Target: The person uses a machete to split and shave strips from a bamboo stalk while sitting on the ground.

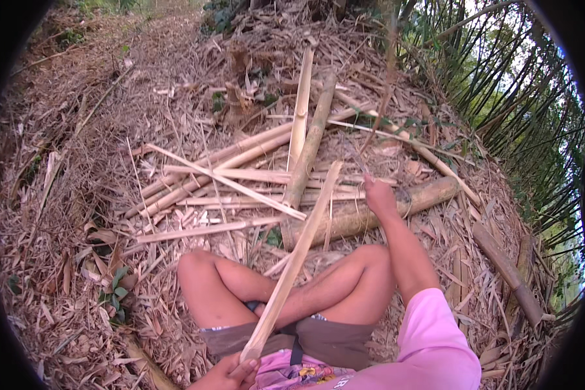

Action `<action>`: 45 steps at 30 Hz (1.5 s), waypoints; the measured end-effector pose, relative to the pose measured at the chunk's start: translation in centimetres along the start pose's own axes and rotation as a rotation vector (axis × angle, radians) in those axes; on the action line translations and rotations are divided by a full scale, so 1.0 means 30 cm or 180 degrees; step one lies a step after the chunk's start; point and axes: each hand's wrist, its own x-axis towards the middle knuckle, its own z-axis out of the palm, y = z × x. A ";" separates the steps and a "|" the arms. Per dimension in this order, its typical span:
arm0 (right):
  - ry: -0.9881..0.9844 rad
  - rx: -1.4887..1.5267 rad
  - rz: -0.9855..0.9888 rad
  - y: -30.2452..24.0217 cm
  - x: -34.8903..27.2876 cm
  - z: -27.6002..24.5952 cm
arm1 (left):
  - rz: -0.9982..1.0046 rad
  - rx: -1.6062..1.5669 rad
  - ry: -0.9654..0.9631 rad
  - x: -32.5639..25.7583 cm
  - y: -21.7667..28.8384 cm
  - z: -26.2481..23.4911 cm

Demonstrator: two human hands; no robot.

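Note:
My left hand (234, 372) is closed around the near end of a long split bamboo strip (292, 263). The strip slants up and away over my crossed legs, its pale inner face showing. Out to the right, my right hand (378, 195) is closed on what looks like a knife (356, 155), its thin grey blade pointing away and slightly left. The grip is mostly hidden by my fingers. Just beyond my knees lies a thick bamboo log (429, 195), near the right hand. The strip's far part passes above this log; contact between them cannot be made out.
Several split bamboo pieces (240, 156) lie crossed on dry leaves ahead. A bamboo pole (315, 133) and a hollow half (300, 110) point away. A stump (237, 107) stands behind them. More bamboo (510, 276) lies at right, near standing bamboo stalks (533, 123).

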 end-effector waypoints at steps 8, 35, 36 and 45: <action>0.0205 0.0818 -0.0322 -0.177 -0.223 0.010 | 0.0467 -0.1366 -0.0526 0.136 0.080 -0.113; -0.0918 0.0333 -0.1607 -0.483 -0.454 -0.221 | 0.0992 -0.0591 -0.0143 0.177 0.176 0.045; -0.1550 0.0123 -0.0869 -0.479 -0.392 -0.233 | 0.0853 -0.0617 -0.0132 0.145 0.148 0.033; 0.0271 0.0605 -0.2625 -0.263 -0.296 -0.007 | 0.0615 -0.0533 0.0091 0.044 0.091 0.047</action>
